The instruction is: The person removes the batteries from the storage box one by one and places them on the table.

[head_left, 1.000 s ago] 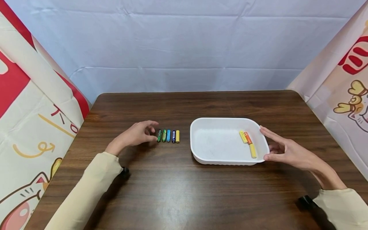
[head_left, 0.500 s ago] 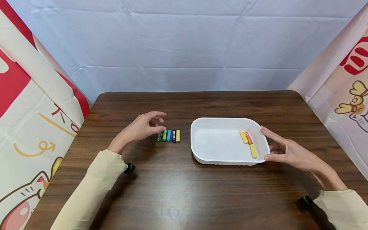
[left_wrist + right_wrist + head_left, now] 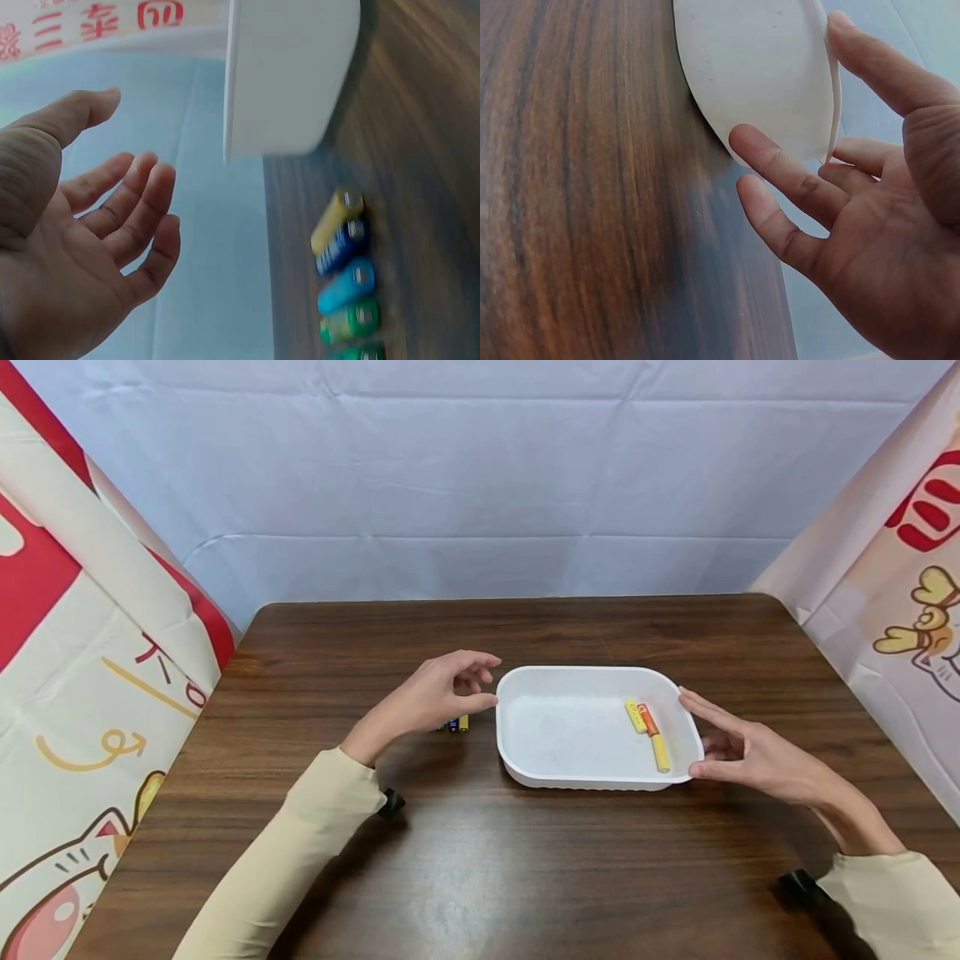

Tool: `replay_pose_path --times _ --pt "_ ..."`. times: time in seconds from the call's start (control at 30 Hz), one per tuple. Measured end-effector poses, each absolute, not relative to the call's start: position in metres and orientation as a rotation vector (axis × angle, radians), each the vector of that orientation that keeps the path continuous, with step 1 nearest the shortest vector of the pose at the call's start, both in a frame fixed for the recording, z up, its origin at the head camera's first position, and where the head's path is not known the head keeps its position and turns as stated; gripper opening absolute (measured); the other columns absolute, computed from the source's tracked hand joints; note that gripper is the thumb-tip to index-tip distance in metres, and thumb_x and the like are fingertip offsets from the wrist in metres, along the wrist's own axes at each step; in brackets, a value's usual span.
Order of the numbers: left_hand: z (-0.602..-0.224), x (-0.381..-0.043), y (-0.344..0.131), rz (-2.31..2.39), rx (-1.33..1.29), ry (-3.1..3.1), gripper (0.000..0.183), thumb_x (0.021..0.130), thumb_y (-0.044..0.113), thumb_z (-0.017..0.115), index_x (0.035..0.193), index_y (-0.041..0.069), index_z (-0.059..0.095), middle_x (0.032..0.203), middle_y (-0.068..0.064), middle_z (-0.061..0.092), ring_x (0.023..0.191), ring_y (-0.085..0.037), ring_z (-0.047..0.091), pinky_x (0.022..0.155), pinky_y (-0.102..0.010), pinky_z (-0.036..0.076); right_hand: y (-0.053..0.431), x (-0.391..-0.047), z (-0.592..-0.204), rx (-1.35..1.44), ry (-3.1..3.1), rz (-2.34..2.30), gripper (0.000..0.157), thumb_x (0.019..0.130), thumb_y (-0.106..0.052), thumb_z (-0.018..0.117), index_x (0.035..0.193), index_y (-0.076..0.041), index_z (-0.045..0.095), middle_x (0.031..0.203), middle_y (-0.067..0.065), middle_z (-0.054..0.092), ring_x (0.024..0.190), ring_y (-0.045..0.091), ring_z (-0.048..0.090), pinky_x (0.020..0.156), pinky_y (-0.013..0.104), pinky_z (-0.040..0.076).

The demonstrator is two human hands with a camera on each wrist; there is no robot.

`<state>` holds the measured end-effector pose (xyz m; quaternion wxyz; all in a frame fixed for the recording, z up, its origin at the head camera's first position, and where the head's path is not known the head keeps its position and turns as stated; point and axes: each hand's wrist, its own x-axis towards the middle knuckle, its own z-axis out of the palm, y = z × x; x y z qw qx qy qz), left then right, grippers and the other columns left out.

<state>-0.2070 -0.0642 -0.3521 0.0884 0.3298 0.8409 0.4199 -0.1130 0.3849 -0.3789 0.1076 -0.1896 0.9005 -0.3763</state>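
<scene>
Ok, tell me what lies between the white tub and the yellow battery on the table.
Bare wood-grain tabletop, seen in the left wrist view, separates the white tub from the yellow battery. In the head view, the left hand partly covers that stretch.

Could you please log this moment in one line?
Left grip: empty, near tray; Right grip: touching tray's right end; In tray: yellow and orange batteries; On table: battery row

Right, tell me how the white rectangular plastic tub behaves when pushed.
The white tub would likely slide rather than tip, being wide and low. It looks thin-walled, so probably light. The yellow and orange cylinders inside may roll.
</scene>
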Motion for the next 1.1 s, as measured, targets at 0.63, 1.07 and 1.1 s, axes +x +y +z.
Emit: replay_pose_path --times 0.63,1.07,1.1 --pt "-0.347 -0.194 0.026 1.196 1.011 2.463 0.047 0.1 0.024 0.071 0.143 0.008 0.058 0.12 -0.008 0.067 0.104 -0.013 0.06 0.084 -0.021 0.046 0.383 -0.113 -0.375 -0.503 2.663 -1.066 0.098 0.09 -0.013 0.082 0.166 -0.019 0.022 0.164 0.024 0.025 0.099 0.003 0.063 0.076 0.018 0.051" --pt "-0.361 -0.192 0.089 1.161 0.848 2.522 0.047 0.099 0.028 0.072 0.141 0.011 0.062 0.119 -0.002 0.07 0.095 -0.006 0.062 0.078 -0.016 0.044 0.383 -0.114 -0.376 -0.494 2.65 -1.082 0.096 0.09 -0.013 0.082 0.166 -0.017 0.022 0.163 0.025 0.027 0.099 0.003 0.063 0.077 0.018 0.052" --pt "-0.362 -0.192 0.093 1.156 0.833 2.524 0.046 0.099 0.028 0.072 0.141 0.011 0.063 0.119 -0.002 0.071 0.095 -0.006 0.062 0.079 -0.016 0.044 0.383 -0.114 -0.376 -0.492 2.65 -1.084 0.096 0.09 -0.013 0.082 0.166 -0.017 0.023 0.163 0.025 0.027 0.099 0.003 0.063 0.077 0.018 0.052"
